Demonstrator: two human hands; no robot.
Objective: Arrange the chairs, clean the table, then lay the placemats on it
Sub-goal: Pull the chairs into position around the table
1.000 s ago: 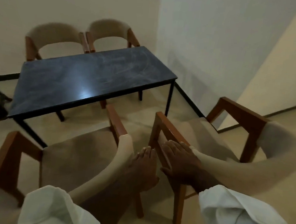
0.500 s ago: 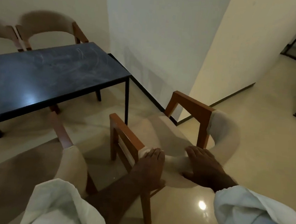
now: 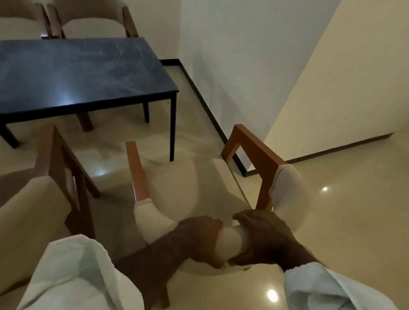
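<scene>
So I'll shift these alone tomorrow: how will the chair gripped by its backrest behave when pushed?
Probably rigid: the chair has a solid wooden frame. It likely slides easily, since the floor looks glossy. Pushed high at the backrest, where the left hand and right hand grip, it might tip.

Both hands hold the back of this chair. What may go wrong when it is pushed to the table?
Gripped by the left hand and right hand, the chair faces the table leg; its armrest might hit it. The second chair stands close on the left, so the two may scrape.
</scene>
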